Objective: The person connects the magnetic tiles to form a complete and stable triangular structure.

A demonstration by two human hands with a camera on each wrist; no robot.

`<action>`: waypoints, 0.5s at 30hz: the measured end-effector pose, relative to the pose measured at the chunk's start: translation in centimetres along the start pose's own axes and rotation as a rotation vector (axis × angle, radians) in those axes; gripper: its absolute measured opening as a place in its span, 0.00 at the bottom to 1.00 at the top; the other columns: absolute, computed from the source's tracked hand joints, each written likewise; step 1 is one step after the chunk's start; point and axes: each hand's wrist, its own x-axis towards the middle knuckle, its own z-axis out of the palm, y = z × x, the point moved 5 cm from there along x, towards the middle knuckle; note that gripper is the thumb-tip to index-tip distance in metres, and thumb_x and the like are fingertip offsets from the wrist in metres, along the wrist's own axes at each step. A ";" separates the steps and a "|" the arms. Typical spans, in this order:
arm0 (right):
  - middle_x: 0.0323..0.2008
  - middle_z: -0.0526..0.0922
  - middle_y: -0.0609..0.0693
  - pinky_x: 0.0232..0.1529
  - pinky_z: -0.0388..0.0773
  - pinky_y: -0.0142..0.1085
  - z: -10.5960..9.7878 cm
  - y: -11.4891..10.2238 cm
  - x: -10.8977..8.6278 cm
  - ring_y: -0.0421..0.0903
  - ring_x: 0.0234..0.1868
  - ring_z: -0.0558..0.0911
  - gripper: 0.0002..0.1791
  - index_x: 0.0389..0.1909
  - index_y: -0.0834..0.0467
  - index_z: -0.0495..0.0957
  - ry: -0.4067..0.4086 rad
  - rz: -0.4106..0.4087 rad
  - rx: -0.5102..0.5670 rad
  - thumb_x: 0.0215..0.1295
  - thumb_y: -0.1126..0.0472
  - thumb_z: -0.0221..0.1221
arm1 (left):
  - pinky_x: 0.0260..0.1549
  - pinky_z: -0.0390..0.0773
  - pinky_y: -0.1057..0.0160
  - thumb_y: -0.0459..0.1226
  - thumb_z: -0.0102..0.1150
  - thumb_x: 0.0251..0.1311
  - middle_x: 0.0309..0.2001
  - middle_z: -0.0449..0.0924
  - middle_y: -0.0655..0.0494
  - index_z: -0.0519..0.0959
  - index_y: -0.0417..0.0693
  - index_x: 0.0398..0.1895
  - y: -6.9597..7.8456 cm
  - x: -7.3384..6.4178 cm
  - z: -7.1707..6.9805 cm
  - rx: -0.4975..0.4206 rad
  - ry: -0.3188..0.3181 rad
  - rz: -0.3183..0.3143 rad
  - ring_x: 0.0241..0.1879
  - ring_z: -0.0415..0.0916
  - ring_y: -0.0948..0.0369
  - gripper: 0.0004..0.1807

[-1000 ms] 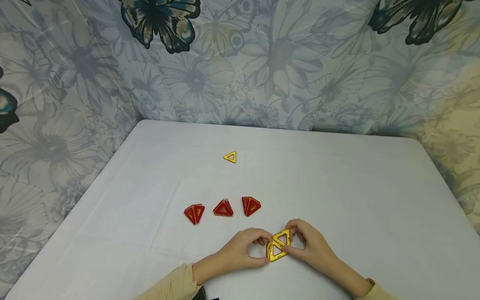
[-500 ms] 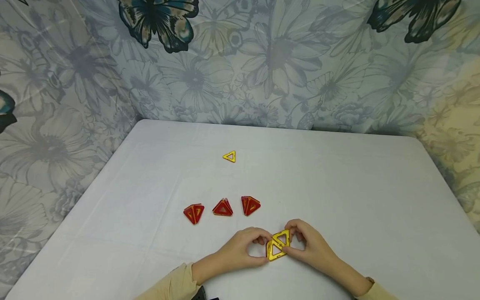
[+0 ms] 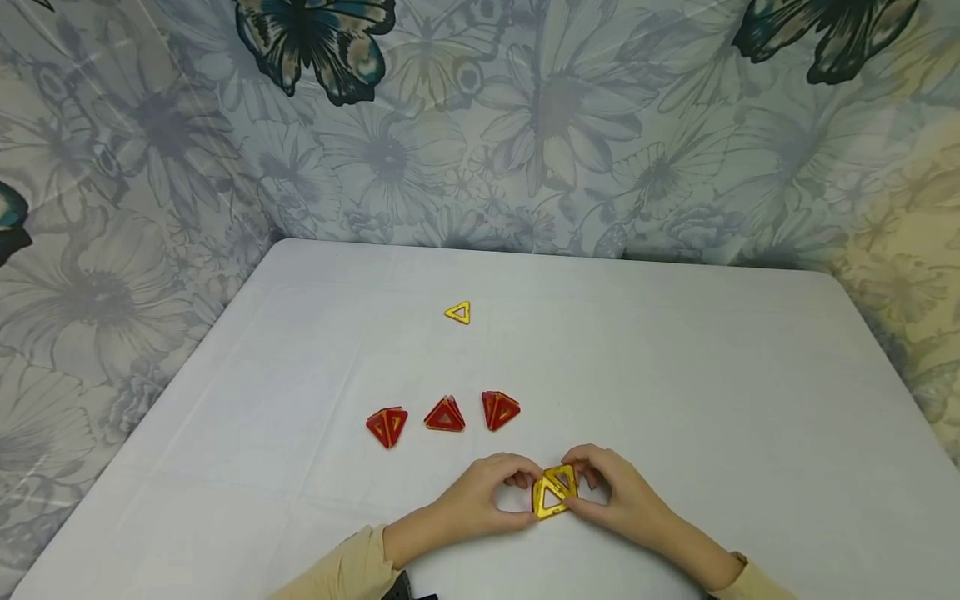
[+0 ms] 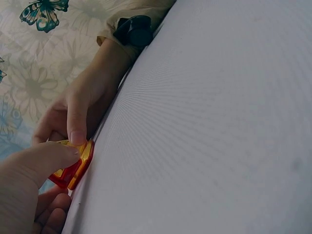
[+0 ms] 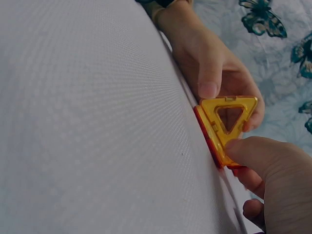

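Near the front of the table, both hands hold a small cluster of joined triangular magnetic tiles (image 3: 550,497), yellow on the faces toward the head camera. My left hand (image 3: 487,497) pinches its left side between thumb and fingers. From the right, my right hand (image 3: 618,496) grips it, the thumb on a yellow triangle. In the right wrist view a yellow magnetic tile (image 5: 210,108) with a triangular opening stands tilted against others, and red shows along the lower edge. The left wrist view also shows red and yellow sides; the fingers hide part of the cluster.
Three red pyramids of magnetic tiles, left (image 3: 387,427), middle (image 3: 446,414) and right (image 3: 500,410), sit in a row beyond the hands. Farther back a single yellow triangle tile (image 3: 458,312) lies flat on the white table (image 3: 712,367). Patterned cloth hangs behind.
My right hand has shifted slightly left, and the yellow tile it grips has tilted inward toward the other tiles. My left hand stays almost in place.
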 end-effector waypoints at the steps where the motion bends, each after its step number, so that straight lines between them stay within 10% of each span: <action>1: 0.23 0.71 0.44 0.26 0.62 0.26 0.0 0.0 0.0 0.40 0.23 0.67 0.26 0.36 0.64 0.72 0.001 0.000 -0.004 0.31 0.75 0.69 | 0.39 0.69 0.72 0.33 0.66 0.45 0.38 0.74 0.62 0.74 0.46 0.45 0.1 0.0 0.0 0.002 0.006 0.010 0.37 0.69 0.68 0.21; 15: 0.24 0.69 0.44 0.25 0.62 0.27 -0.1 0.1 -0.2 0.39 0.24 0.66 0.23 0.33 0.60 0.73 -0.003 -0.026 -0.012 0.33 0.74 0.69 | 0.37 0.69 0.73 0.36 0.68 0.45 0.36 0.74 0.61 0.73 0.46 0.47 -0.3 0.0 0.1 0.009 0.031 -0.034 0.35 0.68 0.70 0.23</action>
